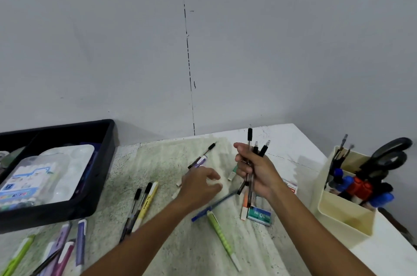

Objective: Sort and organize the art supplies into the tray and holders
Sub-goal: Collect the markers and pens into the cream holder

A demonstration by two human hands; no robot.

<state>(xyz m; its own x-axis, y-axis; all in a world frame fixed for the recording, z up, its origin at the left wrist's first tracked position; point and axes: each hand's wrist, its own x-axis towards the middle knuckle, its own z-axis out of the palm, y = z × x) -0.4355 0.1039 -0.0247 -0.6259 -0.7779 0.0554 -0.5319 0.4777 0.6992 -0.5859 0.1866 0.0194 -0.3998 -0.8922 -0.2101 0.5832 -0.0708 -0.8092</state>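
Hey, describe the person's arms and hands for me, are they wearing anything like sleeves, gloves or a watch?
Both forearms are bare as far as the picture shows: no sleeves, gloves or watch visible. The left hand and right hand show no rings or bands, though the left is slightly blurred.

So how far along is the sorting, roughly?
Partly done. The black tray already holds a palette and packets, and the cream holder has scissors, brushes and markers. In hand: the right hand grips a bunch of pens, while the left hand reaches over the cloth. Left: loose pens, highlighters and a staple box.
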